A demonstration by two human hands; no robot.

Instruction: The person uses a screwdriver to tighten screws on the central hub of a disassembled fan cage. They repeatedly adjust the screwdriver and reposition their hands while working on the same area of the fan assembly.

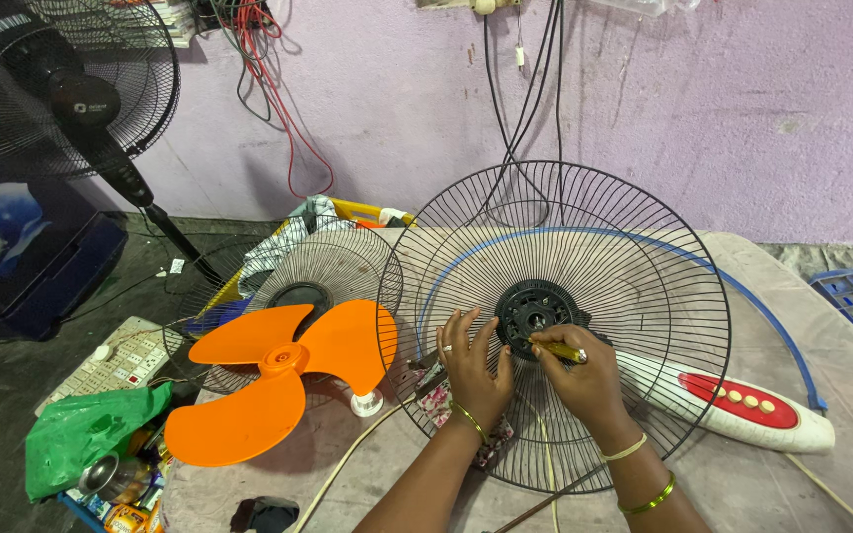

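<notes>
Head view. A black wire fan guard (557, 326) stands tilted on the work surface (841, 464), its open face toward the person, so that the black central hub (533, 314) lies within reach of both hands. The left hand (473, 367) lies flat against the guard wires just left of the hub, fingers spread and extended, apparently bracing the guard against movement; it grips nothing. The right hand (584, 380) is closed around a yellow-handled screwdriver (560, 349), thumb and forefinger pinching the handle, the tool pointed toward the lower right edge of the hub. Whether the tip sits in a screw cannot be told.

Behind the guard, the white fan base (742, 410) with its red control panel lies on its side, which seems to support the guard at an angle. To the left, well apart from the hands, an orange three-blade fan propeller (283, 380) rests over a second, smaller wire guard (323, 271). A green plastic bag (86, 434) lies at the lower left. A black pedestal fan (71, 89) stands at the upper left against the lilac wall (723, 109).
</notes>
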